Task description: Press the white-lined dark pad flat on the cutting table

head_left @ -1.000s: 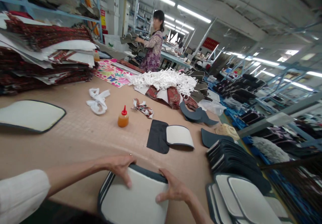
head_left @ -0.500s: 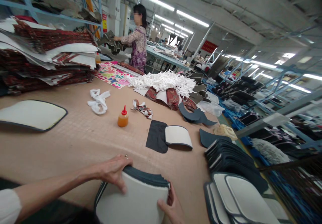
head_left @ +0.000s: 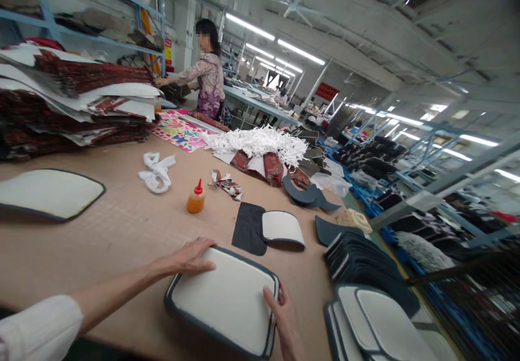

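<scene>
Stack of white pads (head_left: 225, 301) now flat on the tan table (head_left: 122, 225), left hand (head_left: 189, 257) and right hand (head_left: 284, 312) spread along its edges.

A stack of flat pads (head_left: 227, 301) lies on the tan counter (head_left: 122, 225) near its front edge. The top pad shows a white face with a dark grey bound edge and rounded corners. More dark edges show beneath it along the left and right sides. The stack lies flat, its long side running slantwise toward the right.
</scene>
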Tool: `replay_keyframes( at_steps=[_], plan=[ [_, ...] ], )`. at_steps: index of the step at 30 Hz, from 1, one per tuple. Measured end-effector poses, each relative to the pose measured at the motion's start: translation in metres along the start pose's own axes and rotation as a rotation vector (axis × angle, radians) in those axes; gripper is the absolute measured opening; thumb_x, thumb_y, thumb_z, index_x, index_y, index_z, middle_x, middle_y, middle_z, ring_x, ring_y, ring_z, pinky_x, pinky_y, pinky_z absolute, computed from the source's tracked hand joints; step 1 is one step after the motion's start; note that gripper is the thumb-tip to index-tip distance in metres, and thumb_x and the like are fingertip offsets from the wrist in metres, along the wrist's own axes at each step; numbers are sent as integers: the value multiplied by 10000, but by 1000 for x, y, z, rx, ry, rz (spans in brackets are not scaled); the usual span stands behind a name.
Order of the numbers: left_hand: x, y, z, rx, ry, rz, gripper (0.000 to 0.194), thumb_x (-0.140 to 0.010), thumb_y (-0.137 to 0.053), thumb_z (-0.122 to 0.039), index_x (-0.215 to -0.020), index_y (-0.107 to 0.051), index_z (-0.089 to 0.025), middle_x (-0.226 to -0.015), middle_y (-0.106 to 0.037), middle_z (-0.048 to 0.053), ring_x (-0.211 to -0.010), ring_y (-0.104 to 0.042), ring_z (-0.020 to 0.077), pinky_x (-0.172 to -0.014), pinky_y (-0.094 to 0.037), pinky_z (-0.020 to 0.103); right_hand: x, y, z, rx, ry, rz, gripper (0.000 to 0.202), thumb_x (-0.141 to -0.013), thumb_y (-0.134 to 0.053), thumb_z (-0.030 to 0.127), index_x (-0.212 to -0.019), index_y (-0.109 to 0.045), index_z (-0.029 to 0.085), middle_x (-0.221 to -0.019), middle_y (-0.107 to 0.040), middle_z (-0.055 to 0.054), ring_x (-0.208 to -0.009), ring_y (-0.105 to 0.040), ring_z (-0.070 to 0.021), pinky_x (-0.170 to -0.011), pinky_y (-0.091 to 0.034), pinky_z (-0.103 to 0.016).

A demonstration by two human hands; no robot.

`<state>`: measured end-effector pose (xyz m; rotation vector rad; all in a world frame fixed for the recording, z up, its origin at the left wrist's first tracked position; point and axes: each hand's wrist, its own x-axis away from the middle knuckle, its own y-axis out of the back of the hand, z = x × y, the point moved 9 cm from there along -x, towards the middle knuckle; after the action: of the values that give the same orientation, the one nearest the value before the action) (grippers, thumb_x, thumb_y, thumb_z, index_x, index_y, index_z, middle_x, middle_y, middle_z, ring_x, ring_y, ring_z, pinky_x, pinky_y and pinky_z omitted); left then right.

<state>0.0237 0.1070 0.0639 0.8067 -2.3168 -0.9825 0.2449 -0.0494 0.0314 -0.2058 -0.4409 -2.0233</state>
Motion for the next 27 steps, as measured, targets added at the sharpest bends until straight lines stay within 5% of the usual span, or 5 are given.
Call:
replay_keyframes(
  at_steps=[7,13,17,23,27],
  plan=[
    [11,4,-24,-21,-86,-43,658,-679,-602,-370,-1278,-390,-199,-1363,-361,87,-1261,-263,287,-1036,-204,436,-6,-1,-1,-11,-1,8,885,-547,-688,542,-1216,-294,119,-1171,-516,-164,-1066,-501,-276,-907,-409,-377],
    [28,-28,-60,-203,-237,-9,552,-826,-412,-139,-1345,-267,-257,-1438,-200,43,-1317,-100,239,-1064,-100,480,-9,13,-4,-16,-54,-37,764,-499,-717,545,-1063,-412,129,-1015,-615,-127,-985,-552,-284,-854,-441,-360],
    [35,-37,-65,-197,-309,-37,551,-874,-390,-384,-1372,-175,-289,-1448,-144,66,-1312,-35,302,-1035,-96,562,-10,16,-10,-36,-116,-23,728,-523,-700,546,-1045,-378,155,-916,-645,-105,-910,-585,-287,-772,-468,-373],
    [31,-56,-66,-188,-355,-50,676,-823,-503,-365,-1377,-118,-318,-1449,-129,59,-1303,-10,343,-1004,-70,628,-1,23,59,391,115,-165,593,-551,-623,463,-1010,-428,141,-958,-601,-146,-928,-555,-314,-858,-398,-413],
    [22,-75,-60,-215,-356,-91,699,-797,-539,-343,-1377,-153,-286,-1442,-167,75,-1297,-21,366,-994,-71,646,8,-34,95,534,271,-49,616,-648,-472,340,-1205,-353,105,-1052,-564,-152,-942,-549,-287,-850,-392,-385]
  ],
)
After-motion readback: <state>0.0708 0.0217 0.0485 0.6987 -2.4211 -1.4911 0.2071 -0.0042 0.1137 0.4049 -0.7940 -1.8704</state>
